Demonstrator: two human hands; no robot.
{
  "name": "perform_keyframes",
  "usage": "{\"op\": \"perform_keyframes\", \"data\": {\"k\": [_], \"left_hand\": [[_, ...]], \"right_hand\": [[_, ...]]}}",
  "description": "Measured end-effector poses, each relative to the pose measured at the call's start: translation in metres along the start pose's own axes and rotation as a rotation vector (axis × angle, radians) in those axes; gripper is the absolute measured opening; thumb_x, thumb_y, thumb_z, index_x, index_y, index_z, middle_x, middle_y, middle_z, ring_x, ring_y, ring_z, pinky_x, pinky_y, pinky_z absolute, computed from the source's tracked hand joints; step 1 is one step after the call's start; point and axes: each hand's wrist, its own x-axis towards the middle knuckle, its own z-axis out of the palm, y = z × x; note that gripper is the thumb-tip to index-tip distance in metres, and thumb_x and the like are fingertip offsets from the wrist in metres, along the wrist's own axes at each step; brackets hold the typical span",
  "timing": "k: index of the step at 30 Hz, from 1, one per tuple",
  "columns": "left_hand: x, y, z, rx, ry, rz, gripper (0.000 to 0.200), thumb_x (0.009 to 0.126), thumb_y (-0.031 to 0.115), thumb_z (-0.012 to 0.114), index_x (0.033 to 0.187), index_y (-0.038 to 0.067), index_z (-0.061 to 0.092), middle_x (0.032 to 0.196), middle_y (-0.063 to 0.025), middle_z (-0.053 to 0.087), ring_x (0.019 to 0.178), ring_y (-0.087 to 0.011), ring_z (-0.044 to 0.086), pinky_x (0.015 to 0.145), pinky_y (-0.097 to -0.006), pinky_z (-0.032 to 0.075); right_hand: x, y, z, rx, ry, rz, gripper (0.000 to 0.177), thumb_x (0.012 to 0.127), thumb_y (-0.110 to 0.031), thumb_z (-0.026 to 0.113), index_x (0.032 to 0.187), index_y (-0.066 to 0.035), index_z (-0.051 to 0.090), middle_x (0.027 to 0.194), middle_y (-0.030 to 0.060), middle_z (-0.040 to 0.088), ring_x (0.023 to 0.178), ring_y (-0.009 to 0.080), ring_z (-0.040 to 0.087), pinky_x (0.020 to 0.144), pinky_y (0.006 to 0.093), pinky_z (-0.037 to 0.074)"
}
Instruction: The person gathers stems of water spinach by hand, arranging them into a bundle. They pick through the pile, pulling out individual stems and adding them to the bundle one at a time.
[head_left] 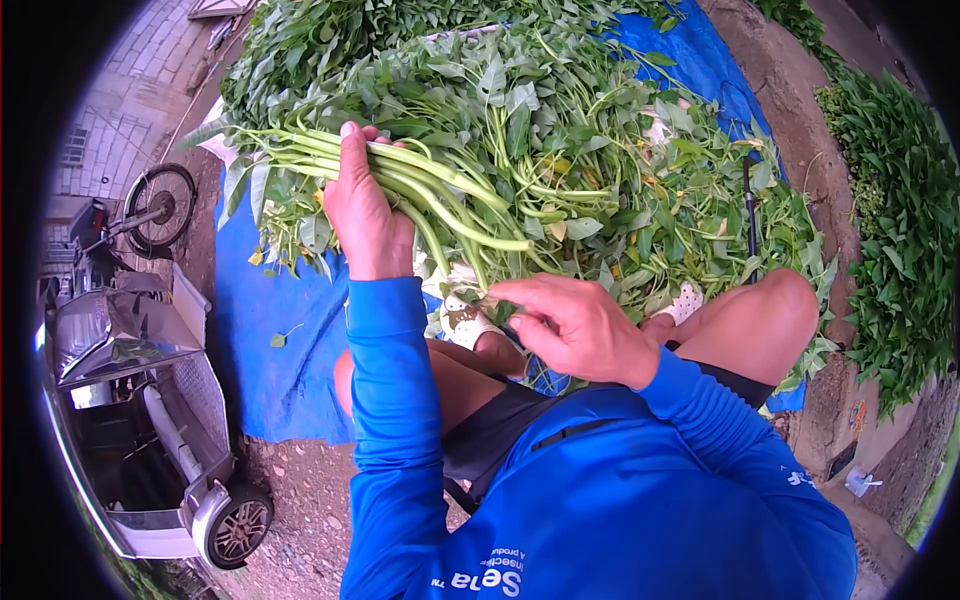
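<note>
My left hand (pixel 368 205) is wrapped round a bunch of water spinach (pixel 450 190), thumb on top. The pale green cut stems point right and down towards me, and the leafy ends hang out to the left. My right hand (pixel 585 325) is just below the stem ends, its fingers curled and the index finger and thumb drawn near each other. Some green leaf shows at those fingertips, but I cannot tell whether they grip it. A large heap of water spinach (pixel 560 110) with some yellowed leaves lies right beyond both hands.
Under the heap is a blue tarp (pixel 280 350). My feet in white clogs (pixel 470 325) stand at its near edge. A motorcycle wheel (pixel 160 210) and a metal sidecar (pixel 150 400) are at the left. Another pile of greens (pixel 900 200) lines the right side. A dark rod (pixel 750 205) lies on the heap.
</note>
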Motion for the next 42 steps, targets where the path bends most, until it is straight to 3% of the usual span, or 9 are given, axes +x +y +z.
{"op": "perform_keyframes", "data": {"k": [6,12,14,16,21,30,33,37,42], "left_hand": [[-0.001,0.006,-0.003,0.025,0.026,0.018,0.027,0.105,0.027,0.072,0.106,0.001,0.070,0.090,-0.0072,0.070,0.081,-0.0189,0.067,0.076,-0.0335,0.059],[0.009,0.054,-0.024,0.100,0.056,0.126,0.029,0.103,0.027,0.076,0.103,-0.002,0.070,0.087,-0.0073,0.068,0.074,-0.0158,0.066,0.073,-0.0318,0.060],[0.006,0.066,-0.029,0.107,0.053,0.120,0.028,0.102,0.026,0.077,0.103,0.000,0.070,0.087,-0.0064,0.068,0.072,-0.0146,0.066,0.069,-0.0296,0.059],[-0.001,0.069,-0.026,0.143,0.058,0.132,0.027,0.102,0.026,0.077,0.103,0.001,0.070,0.087,-0.0060,0.068,0.072,-0.0144,0.065,0.068,-0.0291,0.058],[-0.003,0.068,-0.021,0.164,0.071,0.099,0.027,0.101,0.028,0.079,0.101,0.002,0.070,0.083,-0.0045,0.067,0.068,-0.0140,0.065,0.063,-0.0279,0.056],[0.000,0.079,-0.036,0.205,0.098,0.076,0.026,0.102,0.028,0.076,0.102,0.004,0.069,0.082,-0.0034,0.067,0.066,-0.0116,0.063,0.060,-0.0271,0.054],[-0.006,0.090,-0.041,0.218,0.090,0.066,0.025,0.101,0.028,0.077,0.102,0.004,0.069,0.083,-0.0033,0.067,0.067,-0.0112,0.063,0.061,-0.0277,0.055],[-0.005,0.097,-0.048,0.239,0.126,0.078,0.026,0.101,0.028,0.077,0.104,0.004,0.068,0.085,-0.0034,0.068,0.067,-0.0106,0.063,0.060,-0.0271,0.054],[-0.010,0.099,-0.045,0.249,0.138,0.088,0.026,0.100,0.032,0.078,0.098,0.007,0.070,0.078,-0.0011,0.067,0.061,-0.0100,0.063,0.055,-0.0243,0.051]], "right_hand": [[0.034,0.014,0.021,-0.394,0.038,-0.369,0.009,0.093,-0.012,0.066,0.091,-0.004,0.060,0.081,0.0142,0.065,0.078,0.0377,0.070,0.068,0.0518,0.055],[-0.011,0.048,0.006,-0.382,-0.520,0.081,0.022,0.095,-0.012,0.063,0.114,-0.003,0.072,0.098,0.0220,0.074,0.094,0.0404,0.073,0.082,0.0507,0.057],[0.024,0.070,0.012,-0.152,0.020,-0.164,0.025,0.096,-0.013,0.063,0.114,0.000,0.074,0.100,0.0250,0.074,0.090,0.0438,0.072,0.083,0.0510,0.058],[0.074,0.058,0.006,-0.082,0.257,-0.033,0.020,0.095,-0.010,0.060,0.102,0.003,0.074,0.101,0.0267,0.074,0.093,0.0467,0.072,0.085,0.0532,0.057],[0.175,0.129,0.035,-0.576,0.323,0.199,0.015,0.088,-0.008,0.062,0.094,0.001,0.072,0.100,0.0261,0.075,0.092,0.0473,0.073,0.087,0.0543,0.059],[0.171,0.122,0.029,-0.594,0.215,0.208,0.027,0.088,-0.018,0.069,0.107,0.001,0.069,0.110,0.0277,0.071,0.103,0.0443,0.071,0.092,0.0536,0.057],[0.162,0.097,0.014,-0.409,0.370,0.122,0.029,0.086,-0.019,0.071,0.105,0.001,0.063,0.093,0.0219,0.070,0.083,0.0435,0.069,0.081,0.0514,0.056],[0.135,0.057,-0.019,0.263,0.270,0.169,0.042,0.093,-0.015,0.075,0.130,0.001,0.062,0.095,0.0087,0.072,0.078,0.0184,0.069,0.069,0.0357,0.055],[0.081,-0.018,-0.083,0.144,0.444,-0.090,0.044,0.104,-0.012,0.069,0.147,-0.004,0.060,0.086,-0.0045,0.060,0.073,0.0029,0.049,0.066,0.0228,0.044]]}}
